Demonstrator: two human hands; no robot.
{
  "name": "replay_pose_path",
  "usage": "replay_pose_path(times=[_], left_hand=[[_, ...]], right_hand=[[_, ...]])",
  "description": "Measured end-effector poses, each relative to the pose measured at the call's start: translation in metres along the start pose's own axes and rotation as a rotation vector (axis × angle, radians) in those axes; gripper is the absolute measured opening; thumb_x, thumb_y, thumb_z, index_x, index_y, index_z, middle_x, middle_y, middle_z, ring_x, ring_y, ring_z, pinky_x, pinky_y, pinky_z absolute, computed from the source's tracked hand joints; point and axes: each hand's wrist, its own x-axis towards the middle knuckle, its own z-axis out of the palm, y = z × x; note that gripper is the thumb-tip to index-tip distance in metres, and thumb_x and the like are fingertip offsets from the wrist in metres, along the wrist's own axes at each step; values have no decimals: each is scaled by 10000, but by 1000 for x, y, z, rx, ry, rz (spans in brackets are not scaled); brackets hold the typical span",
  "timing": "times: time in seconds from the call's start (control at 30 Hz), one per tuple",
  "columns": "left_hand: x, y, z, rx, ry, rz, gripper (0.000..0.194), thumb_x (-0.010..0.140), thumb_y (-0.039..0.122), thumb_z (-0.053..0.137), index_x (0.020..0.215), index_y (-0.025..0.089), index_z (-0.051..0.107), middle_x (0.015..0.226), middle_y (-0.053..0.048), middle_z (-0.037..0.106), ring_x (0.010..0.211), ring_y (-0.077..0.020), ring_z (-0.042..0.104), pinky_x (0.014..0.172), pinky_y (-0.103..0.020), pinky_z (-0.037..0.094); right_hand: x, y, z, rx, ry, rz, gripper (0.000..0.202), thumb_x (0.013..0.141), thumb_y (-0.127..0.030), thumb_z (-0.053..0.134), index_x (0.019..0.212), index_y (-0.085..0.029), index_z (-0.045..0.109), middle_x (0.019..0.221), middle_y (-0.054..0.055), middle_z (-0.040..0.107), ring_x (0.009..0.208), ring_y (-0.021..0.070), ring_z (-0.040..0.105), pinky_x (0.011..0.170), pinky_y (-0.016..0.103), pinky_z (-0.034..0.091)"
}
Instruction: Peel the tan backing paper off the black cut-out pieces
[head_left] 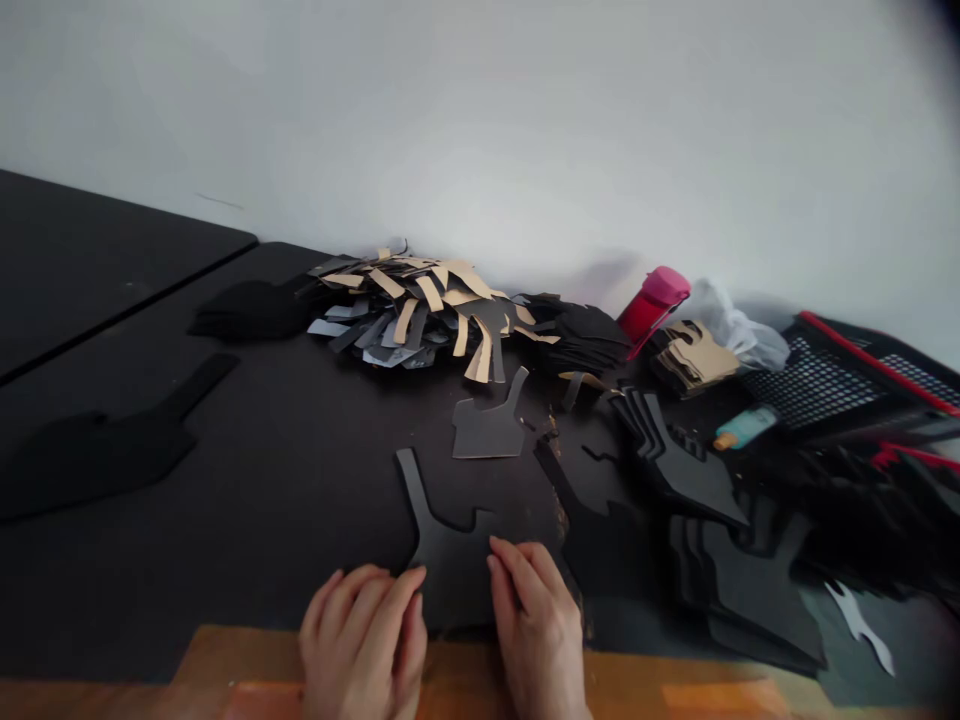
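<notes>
A black cut-out piece with a narrow upward strap lies at the near edge of the dark table. My left hand pinches its left edge between thumb and fingers. On the opposite edge, my right hand has thumb and forefinger closed on the same piece. Just beyond it sits a smaller grey cut-out piece of similar outline. Another black piece lies flat to the right of my right hand. What material these pieces are made of I cannot tell.
A heap of tan and grey cut pieces stands by the wall. On the right are stacked black pieces, a pink-capped bottle, a small teal bottle and a black mesh basket. A large black piece lies left.
</notes>
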Motion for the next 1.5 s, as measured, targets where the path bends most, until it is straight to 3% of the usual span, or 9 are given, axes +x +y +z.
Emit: replay_pose_path(times=[0.63,1.07,1.5], left_hand=[[7,26,-10,-184,18,-285,215,854,100,455,942,222,609,771,8,623,844,-188,542,933,-427,340],[11,25,-11,-106,-58,-249,198,858,110,465,937,166,637,781,-43,639,847,-223,524,864,-448,374],[9,25,-14,-100,-72,-204,208,847,94,480,963,177,632,808,-39,649,872,-227,533,887,-442,362]], right_hand=[[-1,9,0,-67,-12,-55,316,945,-377,425,987,-178,667,818,37,639,692,138,633,644,226,466],[6,1,-9,-29,-111,9,251,899,-308,485,978,-155,667,735,32,598,548,117,549,580,240,472],[6,1,-13,-15,-167,13,225,892,-267,494,1021,-158,642,774,34,586,580,123,535,618,258,478]])
